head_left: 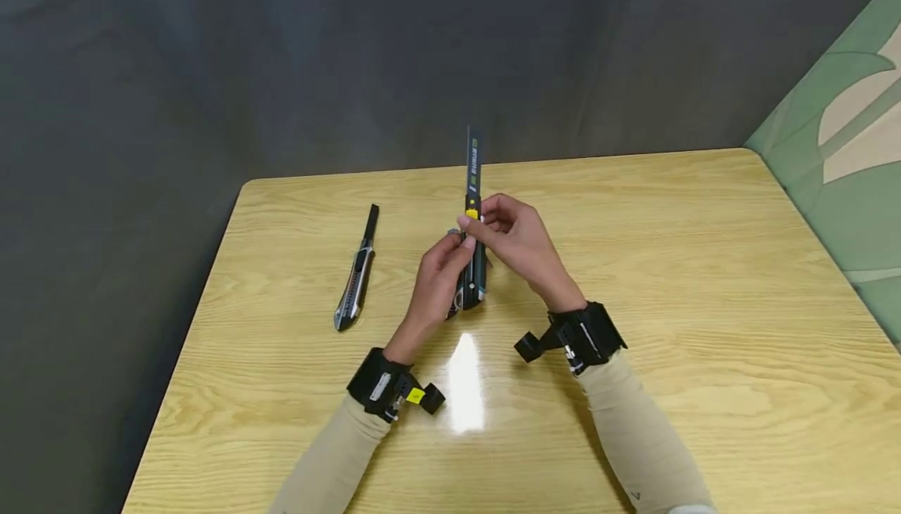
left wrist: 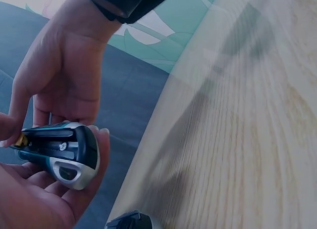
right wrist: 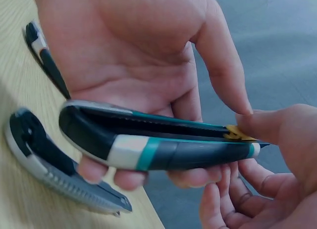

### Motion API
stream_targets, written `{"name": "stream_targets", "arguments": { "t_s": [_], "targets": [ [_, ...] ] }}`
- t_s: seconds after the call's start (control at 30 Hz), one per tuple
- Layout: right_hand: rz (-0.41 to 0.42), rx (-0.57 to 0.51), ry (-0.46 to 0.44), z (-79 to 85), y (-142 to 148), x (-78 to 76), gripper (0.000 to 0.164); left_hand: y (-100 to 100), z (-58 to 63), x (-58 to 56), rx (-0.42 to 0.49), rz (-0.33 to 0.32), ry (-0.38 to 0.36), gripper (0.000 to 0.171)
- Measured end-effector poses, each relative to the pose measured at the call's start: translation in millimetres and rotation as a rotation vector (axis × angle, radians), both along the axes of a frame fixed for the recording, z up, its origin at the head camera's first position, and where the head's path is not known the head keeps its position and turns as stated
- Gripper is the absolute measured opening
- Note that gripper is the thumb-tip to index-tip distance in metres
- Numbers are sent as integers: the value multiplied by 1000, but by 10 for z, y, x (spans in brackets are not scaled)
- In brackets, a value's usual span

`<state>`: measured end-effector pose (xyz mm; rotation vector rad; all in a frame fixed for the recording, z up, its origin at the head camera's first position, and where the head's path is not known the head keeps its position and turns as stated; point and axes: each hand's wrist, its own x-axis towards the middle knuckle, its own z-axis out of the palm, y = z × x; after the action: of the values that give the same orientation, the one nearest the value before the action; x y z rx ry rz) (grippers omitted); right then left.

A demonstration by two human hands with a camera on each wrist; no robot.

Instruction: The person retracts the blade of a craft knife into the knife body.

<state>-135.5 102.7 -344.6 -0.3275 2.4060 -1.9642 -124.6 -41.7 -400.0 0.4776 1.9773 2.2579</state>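
Observation:
My left hand (head_left: 438, 283) holds a utility knife (right wrist: 183, 155) from below, its body dark with white and teal bands. A long dark blade (head_left: 474, 162) with printing points away from me out of its front end. At that end my right hand (head_left: 524, 244) pinches the knife by its yellow slider (right wrist: 233, 132), thumb on top. Both thumbs lie close together there. Beneath the hands, a second utility knife (right wrist: 64, 169) rests on the table, mostly hidden in the head view. A third, silver and black utility knife (head_left: 355, 287) lies left of the hands.
The wooden table (head_left: 704, 264) ends at a dark curtain (head_left: 394, 60) at the back. A green patterned panel (head_left: 831, 146) runs along the right side. Each wrist wears a black camera strap (head_left: 587, 336).

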Motion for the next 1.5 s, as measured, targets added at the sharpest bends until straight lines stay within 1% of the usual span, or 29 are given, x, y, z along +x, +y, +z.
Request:
{"name": "stream_targets", "arguments": {
  "t_s": [0.1,0.2,0.3,0.37,0.47,0.57,0.63,0.7,0.87,0.97,1.03,1.13,1.23,1.3,1.33,1.4,1.47,1.5],
  "targets": [
    [29,-23,-34,-154,-4,-69,32,26,-42,25,53,7,43,40],
    [80,-83,-81,-284,-4,-122,38,73,-27,63,135,12,68,39],
    [117,-156,-105,-315,-5,-118,40,116,28,88,209,-5,38,38],
    [125,-199,-108,-322,-11,-104,38,139,73,98,229,5,9,37],
    [149,-262,-122,-340,-50,-87,37,144,151,127,200,41,-16,35],
    [207,-334,-155,-355,-120,-72,38,131,241,172,111,128,7,35],
    [233,-356,-165,-368,-168,-64,40,123,281,200,67,168,29,37],
    [224,-364,-169,-388,-205,-60,40,111,304,214,39,201,36,39],
    [138,-311,-139,-439,-239,-51,42,88,319,202,83,207,-22,43],
    [118,-294,-101,-458,-220,-39,45,93,335,198,86,214,-62,45],
    [109,-306,-83,-463,-200,-24,45,100,350,194,81,202,-86,45],
    [111,-355,-86,-461,-168,0,45,110,345,164,71,131,-114,45],
    [150,-413,-112,-452,-142,19,48,119,273,95,60,45,-119,48],
    [175,-431,-127,-442,-125,32,50,122,210,53,51,14,-120,51],
    [189,-433,-129,-438,-121,37,51,125,187,40,49,5,-116,53],
    [207,-439,-137,-434,-122,48,53,124,164,30,36,18,-107,55],
    [209,-438,-141,-430,-136,59,53,120,154,28,23,31,-110,56],
    [206,-436,-139,-428,-146,64,53,117,150,27,22,23,-110,58]
  ]
}}
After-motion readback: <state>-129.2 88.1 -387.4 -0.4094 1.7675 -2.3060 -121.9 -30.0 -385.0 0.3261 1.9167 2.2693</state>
